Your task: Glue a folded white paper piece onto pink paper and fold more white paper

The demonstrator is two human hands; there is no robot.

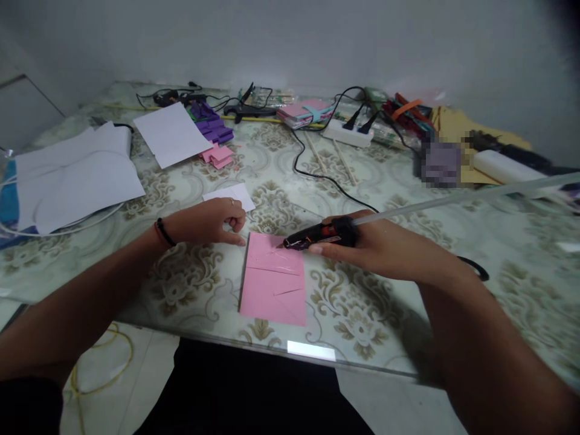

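Note:
A pink paper rectangle lies flat near the table's front edge, with slits or creases across it and shiny lines on its upper part. My right hand is wrapped round a black glue gun, whose tip is at the upper part of the pink paper. A long translucent glue stick sticks out of the gun's back. My left hand is curled just left of the paper's top corner, thumb close to it; whether it pinches anything is hidden. Behind that hand lies a small white paper.
White sheets lie at the left, another white sheet further back near purple pieces and pink pieces. A power strip with black cords stands at the back. Yellow paper and tools are at the right.

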